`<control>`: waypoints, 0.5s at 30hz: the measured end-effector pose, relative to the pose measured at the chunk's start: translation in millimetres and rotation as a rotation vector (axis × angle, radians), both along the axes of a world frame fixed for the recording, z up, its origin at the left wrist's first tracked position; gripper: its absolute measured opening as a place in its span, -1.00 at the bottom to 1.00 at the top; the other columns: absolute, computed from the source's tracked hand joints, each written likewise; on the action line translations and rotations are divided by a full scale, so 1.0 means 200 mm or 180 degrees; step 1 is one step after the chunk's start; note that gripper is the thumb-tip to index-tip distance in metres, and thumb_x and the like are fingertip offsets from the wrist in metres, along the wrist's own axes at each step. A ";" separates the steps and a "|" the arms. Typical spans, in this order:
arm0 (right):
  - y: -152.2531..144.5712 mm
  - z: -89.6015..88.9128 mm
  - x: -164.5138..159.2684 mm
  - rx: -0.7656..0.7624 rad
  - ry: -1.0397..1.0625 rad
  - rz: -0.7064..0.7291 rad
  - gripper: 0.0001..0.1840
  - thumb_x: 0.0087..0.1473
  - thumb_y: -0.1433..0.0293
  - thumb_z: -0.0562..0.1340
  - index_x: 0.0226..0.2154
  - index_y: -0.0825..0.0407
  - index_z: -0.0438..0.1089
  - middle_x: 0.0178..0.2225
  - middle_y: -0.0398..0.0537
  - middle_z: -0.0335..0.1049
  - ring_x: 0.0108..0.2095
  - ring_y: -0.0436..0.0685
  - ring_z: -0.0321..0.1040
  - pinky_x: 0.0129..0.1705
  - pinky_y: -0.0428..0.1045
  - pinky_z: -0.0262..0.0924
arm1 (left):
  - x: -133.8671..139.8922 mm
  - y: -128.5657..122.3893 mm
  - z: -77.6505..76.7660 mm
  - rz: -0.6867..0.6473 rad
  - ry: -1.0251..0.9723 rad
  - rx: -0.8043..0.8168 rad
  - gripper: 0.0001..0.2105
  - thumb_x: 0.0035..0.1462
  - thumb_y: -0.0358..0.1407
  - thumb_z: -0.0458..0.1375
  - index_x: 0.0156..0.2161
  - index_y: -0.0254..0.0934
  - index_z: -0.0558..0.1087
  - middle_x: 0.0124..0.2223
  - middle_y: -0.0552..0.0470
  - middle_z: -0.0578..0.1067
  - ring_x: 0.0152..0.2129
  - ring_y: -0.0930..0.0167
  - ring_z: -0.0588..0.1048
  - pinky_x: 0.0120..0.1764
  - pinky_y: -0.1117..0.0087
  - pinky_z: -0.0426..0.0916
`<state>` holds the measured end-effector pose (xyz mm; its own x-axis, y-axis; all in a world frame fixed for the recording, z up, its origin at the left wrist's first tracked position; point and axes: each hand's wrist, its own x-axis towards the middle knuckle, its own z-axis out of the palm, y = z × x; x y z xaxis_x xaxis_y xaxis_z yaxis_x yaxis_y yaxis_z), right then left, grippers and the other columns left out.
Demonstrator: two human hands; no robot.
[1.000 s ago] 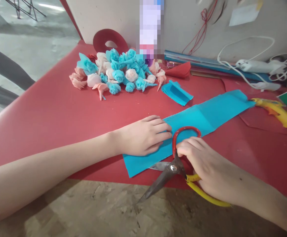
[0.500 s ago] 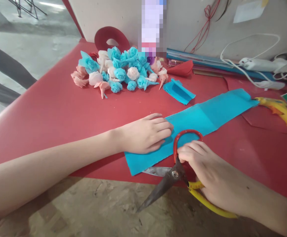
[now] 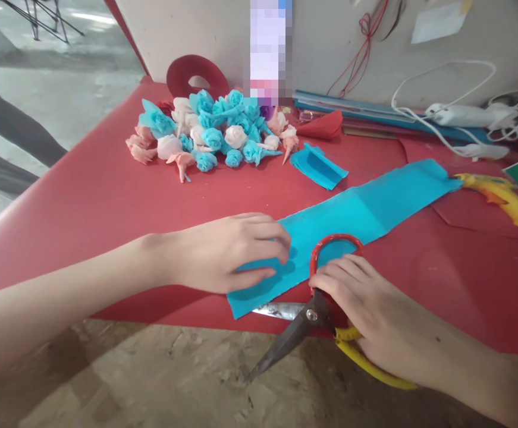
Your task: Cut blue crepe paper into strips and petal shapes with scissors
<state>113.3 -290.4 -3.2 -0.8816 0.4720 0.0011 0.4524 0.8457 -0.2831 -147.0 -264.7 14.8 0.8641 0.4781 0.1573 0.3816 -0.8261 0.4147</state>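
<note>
A long strip of blue crepe paper (image 3: pixel 325 223) lies slantwise across the red table. Over its near left end is my left hand (image 3: pixel 245 252), fingers curved and apart, holding nothing; whether the fingertips touch the paper I cannot tell. My right hand (image 3: pixel 352 291) grips scissors (image 3: pixel 312 315) with one red and one yellow handle. Their blades are spread, the upper one against the strip's near edge and the dark one out past the table edge. Beyond the strip sits a small folded piece of blue paper (image 3: pixel 319 166).
Blue, white and pink paper roses (image 3: pixel 214 139) are heaped at the back, before a red roll (image 3: pixel 196 74). A yellow glue gun (image 3: pixel 502 196) touches the strip's far end. White cables and a power strip (image 3: pixel 459 115) lie along the wall. The red table (image 3: pixel 84 208) ends at the front.
My left hand has slid left along the strip and its fingers have spread and lifted somewhat. My right hand and the scissors stay nearly in place.
</note>
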 end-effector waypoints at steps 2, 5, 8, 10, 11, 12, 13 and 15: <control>0.00 0.00 0.00 0.0030 0.0041 0.0006 -0.36 -0.28 0.72 0.01 -0.05 0.10 0.11 -0.21 0.03 0.28 -0.21 0.23 0.16 -0.16 0.18 0.15 | -0.05 -0.05 0.01 0.0075 0.0011 -0.0333 -0.75 0.18 -0.36 0.10 -0.03 -0.28 0.40 0.01 -0.15 0.44 -0.07 0.29 0.40 -0.01 0.27 0.32; 0.00 0.00 0.00 0.0050 0.0075 0.0053 -0.36 -0.24 0.69 0.03 -0.02 0.11 0.09 -0.19 0.04 0.28 -0.19 0.25 0.15 -0.12 0.20 0.13 | -0.10 -0.10 -0.02 0.0255 0.0030 -0.0528 -0.59 0.12 -0.29 0.19 0.08 -0.30 0.33 0.08 -0.19 0.38 0.04 0.24 0.35 0.04 0.25 0.30; 0.00 0.00 0.01 0.0055 0.0095 0.0069 -0.35 -0.24 0.68 0.04 0.00 0.10 0.08 -0.17 0.03 0.27 -0.18 0.25 0.14 -0.10 0.21 0.10 | -0.12 -0.11 -0.06 0.0242 0.0042 -0.0531 -0.54 0.09 -0.24 0.22 0.10 -0.31 0.32 0.11 -0.21 0.36 0.07 0.22 0.32 0.08 0.22 0.27; 0.00 0.00 0.01 0.0076 0.0139 0.0057 -0.35 -0.26 0.70 0.02 -0.02 0.10 0.09 -0.17 0.03 0.27 -0.18 0.24 0.13 -0.10 0.20 0.09 | -0.12 -0.10 -0.08 0.0190 0.0056 -0.0527 -0.52 0.08 -0.21 0.23 0.10 -0.32 0.32 0.12 -0.22 0.35 0.08 0.21 0.31 0.09 0.22 0.26; 0.00 0.00 0.01 0.0091 0.0157 0.0050 -0.36 -0.26 0.70 0.02 -0.03 0.11 0.10 -0.17 0.04 0.27 -0.18 0.24 0.13 -0.10 0.20 0.09 | -0.12 -0.10 -0.08 0.0171 0.0061 -0.0522 -0.51 0.08 -0.20 0.23 0.10 -0.33 0.32 0.12 -0.23 0.34 0.08 0.21 0.31 0.09 0.21 0.25; 0.00 0.00 0.01 0.0102 0.0161 0.0049 -0.36 -0.26 0.71 0.02 -0.03 0.11 0.10 -0.17 0.04 0.26 -0.18 0.24 0.13 -0.10 0.20 0.09 | -0.12 -0.10 -0.08 0.0165 0.0070 -0.0518 -0.51 0.07 -0.20 0.23 0.10 -0.34 0.32 0.12 -0.23 0.34 0.08 0.20 0.30 0.10 0.21 0.25; 0.00 0.00 0.01 0.0103 0.0146 0.0049 -0.36 -0.26 0.71 0.02 -0.03 0.12 0.10 -0.17 0.04 0.26 -0.17 0.24 0.12 -0.10 0.19 0.09 | -0.12 -0.09 -0.08 0.0164 0.0076 -0.0510 -0.50 0.07 -0.20 0.23 0.09 -0.36 0.32 0.12 -0.24 0.34 0.09 0.20 0.30 0.10 0.22 0.24; 0.00 0.01 0.01 0.0072 0.0091 0.0039 -0.36 -0.25 0.72 0.03 -0.02 0.11 0.10 -0.17 0.04 0.26 -0.17 0.24 0.11 -0.10 0.19 0.08 | -0.12 -0.09 -0.08 0.0173 0.0089 -0.0499 -0.50 0.08 -0.20 0.23 0.09 -0.37 0.32 0.12 -0.24 0.34 0.09 0.21 0.29 0.11 0.22 0.23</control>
<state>116.0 -289.6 -2.0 -0.8868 0.4606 0.0368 0.4339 0.8575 -0.2766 -170.7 -283.5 -2.1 0.8393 0.5410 0.0534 0.4371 -0.7300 0.5255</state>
